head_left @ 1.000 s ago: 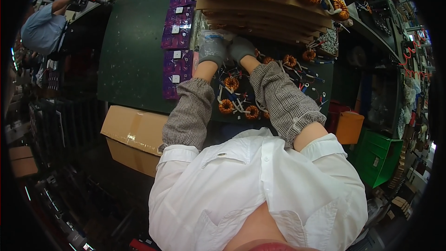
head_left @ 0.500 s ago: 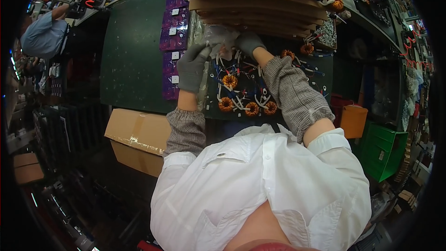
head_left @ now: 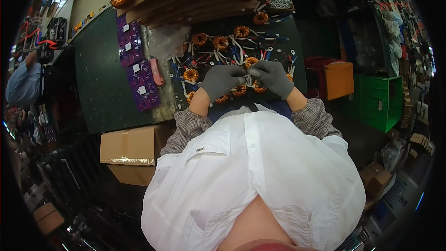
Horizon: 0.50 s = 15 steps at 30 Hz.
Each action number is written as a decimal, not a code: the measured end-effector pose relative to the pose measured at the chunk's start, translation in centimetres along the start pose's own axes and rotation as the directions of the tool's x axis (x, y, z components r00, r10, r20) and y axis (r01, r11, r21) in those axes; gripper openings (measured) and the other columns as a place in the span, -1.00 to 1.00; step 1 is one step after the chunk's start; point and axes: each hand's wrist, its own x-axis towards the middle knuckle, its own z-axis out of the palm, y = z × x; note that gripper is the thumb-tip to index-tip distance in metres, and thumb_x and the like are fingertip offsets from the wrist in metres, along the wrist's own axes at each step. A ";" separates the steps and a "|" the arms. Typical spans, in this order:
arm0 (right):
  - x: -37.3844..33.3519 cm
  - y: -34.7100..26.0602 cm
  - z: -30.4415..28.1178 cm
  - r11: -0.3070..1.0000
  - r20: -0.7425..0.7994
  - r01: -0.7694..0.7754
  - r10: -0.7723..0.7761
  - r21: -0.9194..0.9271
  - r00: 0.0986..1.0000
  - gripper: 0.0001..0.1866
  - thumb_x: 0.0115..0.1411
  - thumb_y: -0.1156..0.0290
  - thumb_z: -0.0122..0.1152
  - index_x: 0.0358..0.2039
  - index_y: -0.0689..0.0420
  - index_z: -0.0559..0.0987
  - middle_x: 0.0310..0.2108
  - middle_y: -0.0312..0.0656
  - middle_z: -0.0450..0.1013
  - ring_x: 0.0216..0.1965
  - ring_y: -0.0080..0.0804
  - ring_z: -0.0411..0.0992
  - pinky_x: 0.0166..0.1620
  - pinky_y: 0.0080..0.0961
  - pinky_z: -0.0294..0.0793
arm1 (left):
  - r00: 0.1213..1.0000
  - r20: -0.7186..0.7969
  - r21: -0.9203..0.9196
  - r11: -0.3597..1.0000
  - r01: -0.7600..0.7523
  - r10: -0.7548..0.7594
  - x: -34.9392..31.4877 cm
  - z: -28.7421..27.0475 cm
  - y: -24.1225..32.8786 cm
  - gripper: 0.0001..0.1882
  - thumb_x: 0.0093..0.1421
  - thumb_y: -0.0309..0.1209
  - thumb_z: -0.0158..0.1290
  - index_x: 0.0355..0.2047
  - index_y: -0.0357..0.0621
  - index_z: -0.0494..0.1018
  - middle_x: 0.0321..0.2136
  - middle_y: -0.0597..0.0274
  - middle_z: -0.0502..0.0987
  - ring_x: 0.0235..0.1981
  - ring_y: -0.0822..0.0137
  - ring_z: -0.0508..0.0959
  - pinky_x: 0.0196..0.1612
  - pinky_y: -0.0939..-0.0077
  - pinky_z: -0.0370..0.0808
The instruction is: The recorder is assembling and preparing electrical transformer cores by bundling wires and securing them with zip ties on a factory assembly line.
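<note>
Both of my hands wear grey gloves and meet over the coils near the bench's front edge. My left hand (head_left: 224,82) is closed, its fingertips pinched at a white coil lead (head_left: 249,82). From the other side my right hand (head_left: 274,76) pinches at the same spot; the fingers hide most of what is there. Several copper-wound ring coils (head_left: 220,42) with white, blue and red leads lie around and beyond my hands. A clear plastic bag (head_left: 169,42) rests to the left of the coils, apart from both hands.
Left of the coils lie purple circuit boards (head_left: 139,81) and a pink-handled utility knife (head_left: 157,72) on the dark green bench mat (head_left: 100,69). Stacked cardboard sheets (head_left: 200,0) rise at the back. A cardboard box (head_left: 127,148) stands front left, a green bin (head_left: 381,102) to the right.
My hands have left the plastic bag at the far side and come back over the coils, where they now meet. The view has shifted to the right, and the pink-handled knife now shows.
</note>
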 end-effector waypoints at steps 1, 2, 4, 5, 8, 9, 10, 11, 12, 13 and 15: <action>-0.9 1.0 -0.9 0.991 -0.066 -0.075 0.083 0.114 0.994 -0.72 0.14 0.27 0.20 -0.25 0.23 0.57 -0.52 -0.23 0.49 -0.58 -0.60 0.44 -0.55 -0.66 0.39 | 0.999 0.053 0.114 0.993 -0.001 -0.005 0.8 0.7 0.5 -0.73 0.09 -0.22 0.09 -0.23 -0.04 0.55 -0.37 0.15 0.58 -0.38 0.17 0.57 -0.29 0.40 0.48; -1.8 2.1 -1.7 0.977 -0.089 -0.128 0.145 0.170 0.985 -0.73 0.13 0.28 0.21 -0.25 0.22 0.57 -0.52 -0.26 0.48 -0.62 -0.63 0.42 -0.58 -0.70 0.38 | 0.997 0.052 0.303 0.951 -0.066 0.053 1.6 1.7 0.9 -0.80 0.09 -0.27 0.07 -0.30 0.00 0.56 -0.41 0.18 0.56 -0.39 0.20 0.57 -0.34 0.39 0.48; -3.4 3.6 -3.2 0.953 -0.061 -0.195 0.214 0.233 0.975 -0.72 0.14 0.29 0.21 -0.25 0.23 0.57 -0.52 -0.25 0.48 -0.62 -0.61 0.42 -0.58 -0.70 0.39 | 0.971 0.021 0.436 0.872 -0.225 0.240 2.7 4.0 1.2 -0.83 0.07 -0.28 0.10 -0.34 -0.01 0.56 -0.46 0.21 0.55 -0.38 0.22 0.56 -0.35 0.40 0.48; -4.1 4.2 -3.7 0.924 -0.016 -0.251 0.267 0.288 0.964 -0.72 0.14 0.29 0.21 -0.25 0.24 0.56 -0.53 -0.25 0.47 -0.62 -0.59 0.42 -0.58 -0.70 0.40 | 0.907 0.000 0.564 0.749 -0.347 0.420 3.2 4.9 1.6 -0.85 0.05 -0.29 0.12 -0.38 -0.01 0.56 -0.50 0.24 0.54 -0.37 0.24 0.56 -0.37 0.41 0.48; -5.5 6.1 -5.2 0.871 0.027 -0.309 0.324 0.383 0.946 -0.72 0.13 0.35 0.21 -0.22 0.27 0.55 -0.54 -0.24 0.46 -0.64 -0.59 0.41 -0.60 -0.71 0.38 | 0.863 0.029 0.598 0.684 -0.419 0.504 5.1 7.5 2.3 -0.87 0.05 -0.31 0.11 -0.37 0.03 0.54 -0.47 0.29 0.51 -0.37 0.27 0.56 -0.37 0.39 0.49; -5.9 7.1 -5.6 0.848 0.040 -0.302 0.317 0.435 0.948 -0.73 0.13 0.37 0.21 -0.21 0.27 0.54 -0.55 -0.24 0.46 -0.65 -0.60 0.40 -0.62 -0.71 0.36 | 0.825 -0.041 0.543 0.706 -0.455 0.563 5.8 8.3 1.8 -0.85 0.06 -0.30 0.11 -0.33 0.04 0.54 -0.43 0.29 0.52 -0.36 0.27 0.56 -0.37 0.39 0.50; -6.0 8.1 -6.1 0.845 0.036 -0.298 0.316 0.444 0.948 -0.73 0.13 0.37 0.21 -0.21 0.27 0.54 -0.55 -0.24 0.46 -0.65 -0.60 0.40 -0.62 -0.71 0.36 | 0.904 -0.095 0.477 0.816 -0.325 0.416 6.7 8.8 1.4 -0.75 0.12 -0.29 0.04 -0.17 0.04 0.47 -0.34 0.24 0.53 -0.27 0.17 0.55 -0.28 0.33 0.50; -6.0 9.1 -6.6 0.804 -0.062 -0.257 0.342 0.536 0.938 -0.74 0.13 0.38 0.20 -0.20 0.26 0.55 -0.56 -0.25 0.45 -0.66 -0.61 0.38 -0.63 -0.72 0.34 | 0.905 -0.085 0.480 0.813 -0.329 0.417 8.0 9.1 1.1 -0.75 0.12 -0.29 0.04 -0.17 0.04 0.47 -0.34 0.24 0.53 -0.27 0.17 0.55 -0.28 0.33 0.50; -6.1 9.8 -7.0 0.758 -0.158 -0.205 0.376 0.619 0.913 -0.75 0.13 0.40 0.20 -0.20 0.24 0.55 -0.58 -0.27 0.43 -0.68 -0.63 0.35 -0.64 -0.72 0.31 | 0.968 -0.119 0.558 0.821 -0.119 0.221 9.3 9.4 1.1 -0.65 0.14 -0.27 0.03 -0.05 0.00 0.38 -0.30 0.22 0.53 -0.24 0.13 0.55 -0.26 0.29 0.50; -6.2 10.1 -7.3 0.754 -0.161 -0.203 0.378 0.625 0.912 -0.75 0.13 0.40 0.20 -0.20 0.24 0.55 -0.58 -0.27 0.43 -0.68 -0.63 0.35 -0.64 -0.72 0.31 | 0.985 -0.174 0.621 0.778 0.094 0.020 10.6 9.7 1.1 -0.54 0.16 -0.26 0.03 0.07 -0.03 0.29 -0.25 0.21 0.54 -0.21 0.09 0.55 -0.24 0.25 0.50; -6.2 10.7 -7.8 0.778 -0.270 -0.115 0.347 0.617 0.898 -0.78 0.13 0.42 0.18 -0.21 0.20 0.56 -0.61 -0.31 0.40 -0.70 -0.67 0.30 -0.66 -0.73 0.27 | 0.983 -0.137 0.665 0.725 0.181 -0.120 13.2 10.7 2.5 -0.46 0.16 -0.27 0.02 0.14 -0.08 0.20 -0.21 0.16 0.54 -0.19 0.07 0.55 -0.21 0.22 0.49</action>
